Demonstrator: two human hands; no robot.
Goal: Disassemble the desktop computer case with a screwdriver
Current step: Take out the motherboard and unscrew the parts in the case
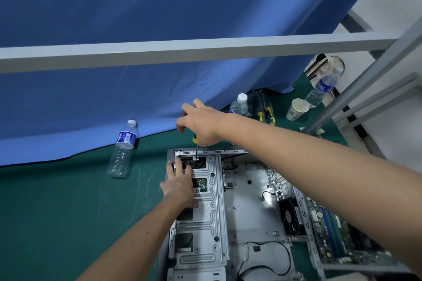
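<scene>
While right hand (201,124) grips screwdriver (195,147), flat left hand (179,183) presses open grey case (205,207).

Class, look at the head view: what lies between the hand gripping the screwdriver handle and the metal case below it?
Only the screwdriver's thin dark shaft. It runs down from the right hand to a screw spot on the computer case, as the head view shows.

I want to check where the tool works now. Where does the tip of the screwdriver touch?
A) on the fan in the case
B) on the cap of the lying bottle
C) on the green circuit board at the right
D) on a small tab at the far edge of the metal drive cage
D: the right hand holds the screwdriver upright, its tip on a small tab at the far edge of the drive cage, while the left hand rests on the cage.
</scene>
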